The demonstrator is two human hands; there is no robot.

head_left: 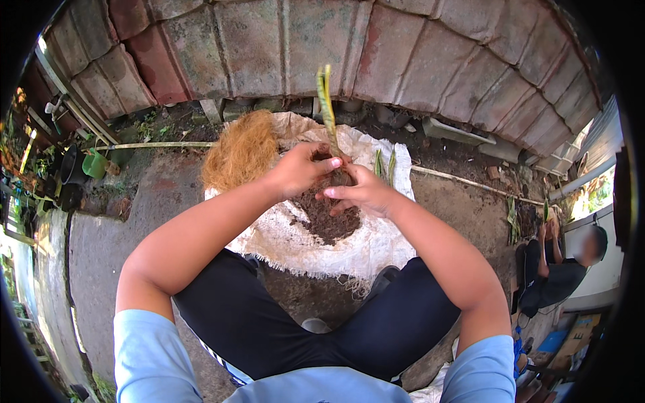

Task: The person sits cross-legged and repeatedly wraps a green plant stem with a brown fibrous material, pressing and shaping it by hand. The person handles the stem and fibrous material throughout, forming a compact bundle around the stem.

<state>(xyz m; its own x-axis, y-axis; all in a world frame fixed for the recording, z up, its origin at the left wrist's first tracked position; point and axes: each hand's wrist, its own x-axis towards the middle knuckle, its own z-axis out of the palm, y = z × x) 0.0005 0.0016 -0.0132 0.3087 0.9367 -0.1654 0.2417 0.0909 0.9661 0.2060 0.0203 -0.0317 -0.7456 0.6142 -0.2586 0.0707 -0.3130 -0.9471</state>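
A snake plant (326,104) with yellow-edged green leaves stands upright between my hands, its base wrapped in dark soil. My left hand (304,169) is closed about the base from the left, with soil by its fingers. From the right, my right hand (366,191) curls round the root end, its fingers partly hiding the soil clump. Below them a heap of loose brown soil (329,225) lies on a white woven sack (265,236). Small snake plant leaves (392,164) show on the sack just right of my right hand.
Brown coconut fibre (240,151) is heaped on the sack's left side. Behind it, a low roof of reddish tiles (316,50) overhangs, with a thin pole (164,144) along the ground. A green pot (94,163) stands left. At right another person (561,269) sits holding a plant.
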